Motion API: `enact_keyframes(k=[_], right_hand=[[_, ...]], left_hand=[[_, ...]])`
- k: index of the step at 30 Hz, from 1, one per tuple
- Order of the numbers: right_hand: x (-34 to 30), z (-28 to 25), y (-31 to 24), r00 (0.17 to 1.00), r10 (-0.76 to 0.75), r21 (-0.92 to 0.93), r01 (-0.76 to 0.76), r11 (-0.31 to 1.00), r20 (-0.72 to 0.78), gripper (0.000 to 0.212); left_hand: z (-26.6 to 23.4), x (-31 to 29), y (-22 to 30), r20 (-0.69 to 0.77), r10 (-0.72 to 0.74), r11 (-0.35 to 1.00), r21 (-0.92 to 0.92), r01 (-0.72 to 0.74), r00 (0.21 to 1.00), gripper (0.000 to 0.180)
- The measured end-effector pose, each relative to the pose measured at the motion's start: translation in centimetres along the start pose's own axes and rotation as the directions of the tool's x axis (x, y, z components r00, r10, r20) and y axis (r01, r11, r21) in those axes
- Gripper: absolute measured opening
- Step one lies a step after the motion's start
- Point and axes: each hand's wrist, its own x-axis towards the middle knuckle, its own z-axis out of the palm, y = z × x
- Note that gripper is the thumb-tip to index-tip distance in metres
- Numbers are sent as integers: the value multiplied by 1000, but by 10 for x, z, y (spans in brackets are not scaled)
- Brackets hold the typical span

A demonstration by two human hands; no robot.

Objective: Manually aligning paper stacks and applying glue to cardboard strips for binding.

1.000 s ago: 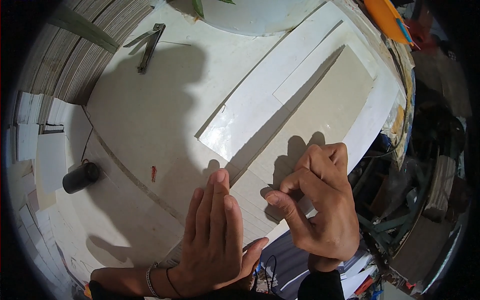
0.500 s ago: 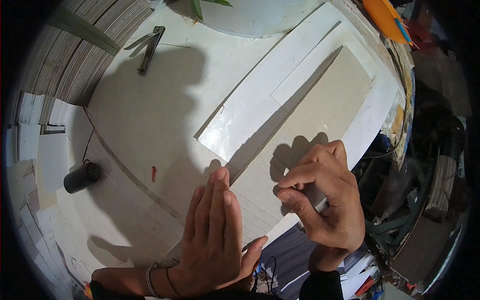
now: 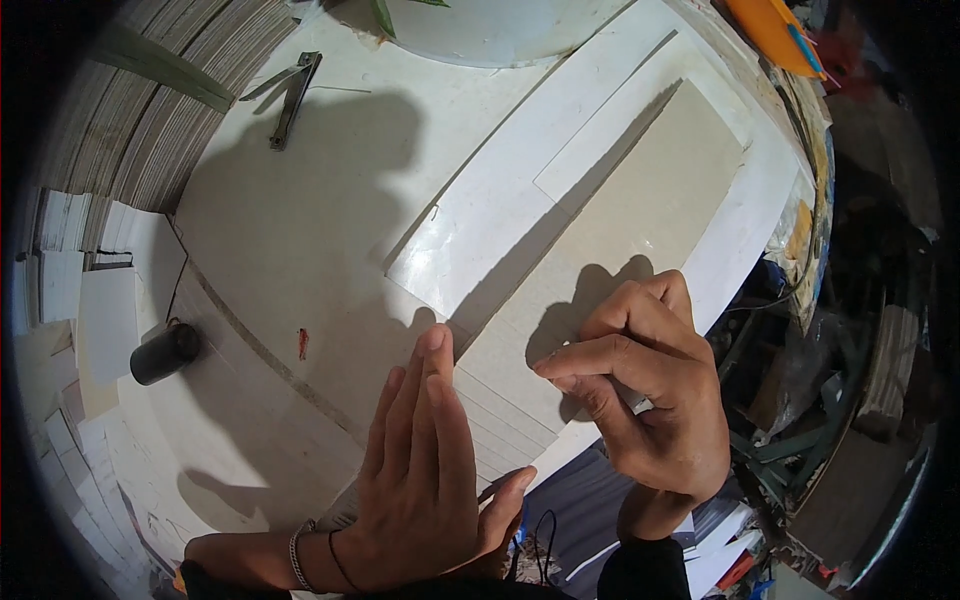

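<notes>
A long grey-beige cardboard strip [image 3: 650,180] lies slantwise from the far right toward me. Several parallel lines cross its near part. My left hand [image 3: 425,470] rests along the strip's near left edge, open, fingers stretched out and thumb apart. Over the right side of the strip, my right hand [image 3: 650,390] is closed in a pinch, thumb against forefinger. A bit of white shows inside its curled fingers, but what the fingertips hold, if anything, is hidden. White sheets [image 3: 480,235] lie under and beside the cardboard.
Nail clippers [image 3: 293,100] lie at the far left of the white table, and a small red scrap [image 3: 303,344] nearer. A black cylinder [image 3: 166,352] sits by stacked cardboard [image 3: 150,120] on the left. A pale round container [image 3: 490,30] stands at the back.
My right hand has shifted slightly left and its fingertips have moved up along the cardboard. A small white bit beside the forefinger is less visible. My left hand has stayed nearly in place.
</notes>
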Motion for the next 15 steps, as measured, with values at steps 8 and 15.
enact_keyframes(k=[8,15], right_hand=[[-1,1,1,1000,1,9,-1,1000,-7,17],[0,0,1,1000,8,23,-8,1000,4,18]], left_hand=[[0,7,3,-7,-19,1000,12,19,1000,95],[-3,13,6,18,-20,999,51,19,1000,96]])
